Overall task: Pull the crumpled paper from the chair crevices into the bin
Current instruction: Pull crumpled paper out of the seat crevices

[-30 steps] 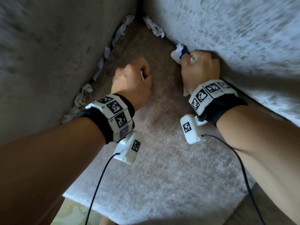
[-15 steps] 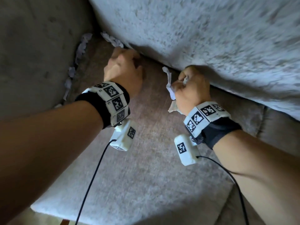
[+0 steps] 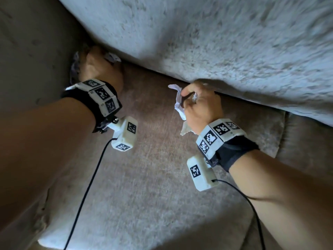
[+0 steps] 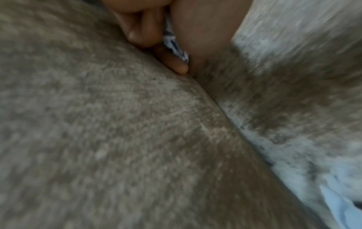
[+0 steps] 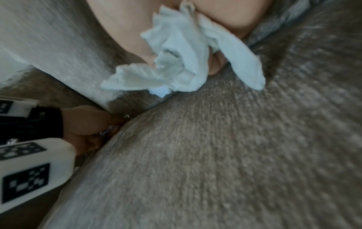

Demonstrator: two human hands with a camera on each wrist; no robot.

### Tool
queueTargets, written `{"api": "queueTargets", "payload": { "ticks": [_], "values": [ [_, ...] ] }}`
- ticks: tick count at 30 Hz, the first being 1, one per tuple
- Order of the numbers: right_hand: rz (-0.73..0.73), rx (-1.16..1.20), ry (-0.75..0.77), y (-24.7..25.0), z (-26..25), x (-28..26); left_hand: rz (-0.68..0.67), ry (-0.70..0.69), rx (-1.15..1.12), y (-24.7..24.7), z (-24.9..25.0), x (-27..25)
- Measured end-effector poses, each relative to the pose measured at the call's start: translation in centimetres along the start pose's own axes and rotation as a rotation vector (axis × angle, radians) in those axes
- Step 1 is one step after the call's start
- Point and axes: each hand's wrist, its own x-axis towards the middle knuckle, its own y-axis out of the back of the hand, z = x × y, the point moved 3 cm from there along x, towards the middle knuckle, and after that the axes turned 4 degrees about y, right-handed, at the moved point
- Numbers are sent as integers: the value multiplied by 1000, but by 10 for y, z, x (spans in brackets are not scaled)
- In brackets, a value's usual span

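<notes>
My right hand (image 3: 198, 103) grips a bunch of white crumpled paper (image 3: 178, 103) just in front of the back crevice of the chair; the bunch (image 5: 182, 62) hangs out of the fist in the right wrist view. My left hand (image 3: 100, 69) is at the back left corner of the seat, fingers curled round a scrap of crumpled paper (image 4: 174, 45) by the crevice. More paper (image 3: 112, 57) pokes out beside that hand, and paper (image 3: 74, 69) lines the left side crevice. No bin is in view.
The grey-brown seat cushion (image 3: 153, 177) fills the middle. The pale backrest (image 3: 216, 42) rises behind and the armrest (image 3: 36, 51) stands at the left. Black cables run from both wrist cameras towards the seat's front edge.
My left hand has moved further into the back left corner and taken hold of paper there. My right hand has slid right along the back crevice, still gripping its paper bunch.
</notes>
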Motion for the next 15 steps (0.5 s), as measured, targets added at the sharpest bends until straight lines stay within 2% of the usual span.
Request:
{"api": "queueTargets", "payload": {
  "ticks": [5, 8, 13, 15],
  "values": [
    [-19, 27, -19, -8, 4, -6, -46, -67, 5, 3, 1, 8],
    [-24, 19, 37, -12, -4, -8, -41, -79, -9, 6, -2, 6],
    [-42, 29, 93, -15, -17, -9, -69, -230, -44, 5, -7, -17],
    [-56, 44, 82, -17, -22, -12, -98, -228, -113, 4, -16, -32]
  ]
}}
